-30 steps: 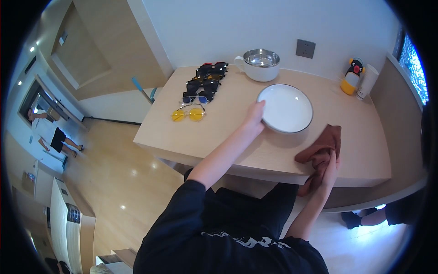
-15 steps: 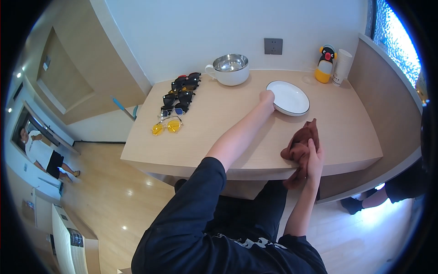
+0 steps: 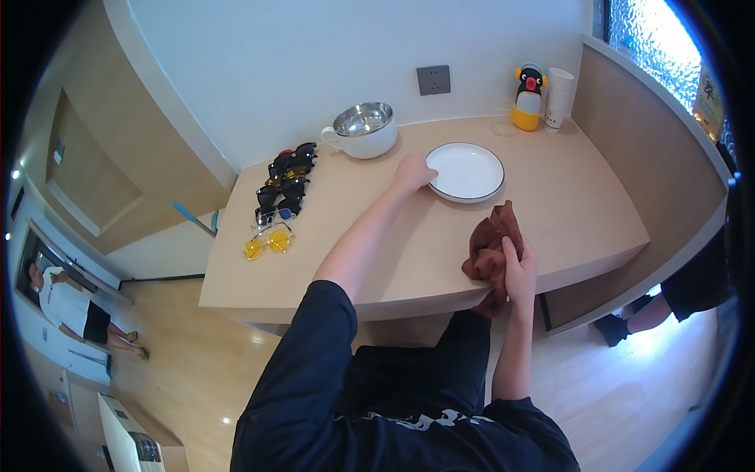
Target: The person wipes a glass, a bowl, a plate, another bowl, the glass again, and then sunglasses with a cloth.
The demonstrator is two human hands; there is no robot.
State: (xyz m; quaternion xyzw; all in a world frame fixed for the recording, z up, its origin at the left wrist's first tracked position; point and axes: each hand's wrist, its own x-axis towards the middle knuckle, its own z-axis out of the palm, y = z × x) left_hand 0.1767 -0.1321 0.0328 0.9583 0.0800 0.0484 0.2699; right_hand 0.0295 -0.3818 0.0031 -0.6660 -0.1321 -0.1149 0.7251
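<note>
My left hand point(image 3: 412, 171) reaches across the wooden table point(image 3: 362, 256) and is closed on the left rim of a white plate point(image 3: 467, 171) with a thin dark edge. The plate looks level and seems to rest on the tabletop; its underside is hidden. A crumpled brown cloth point(image 3: 489, 256) is bunched in my right hand point(image 3: 521, 271) near the table's front edge. The thumb lies over the cloth, and part of it hangs down past the edge.
Behind the plate stands a white-handled bowl point(image 3: 365, 134) with a steel inside. Several pairs of glasses point(image 3: 281, 189) line the left side. At the back right are a penguin figure point(image 3: 528, 98) and stacked paper cups point(image 3: 558, 98). A wooden partition point(image 3: 653, 149) borders the right.
The view has shifted and turned slightly. The plate, tilted before, now looks level, with my left hand still at its left rim. My right hand keeps hold of the cloth.
</note>
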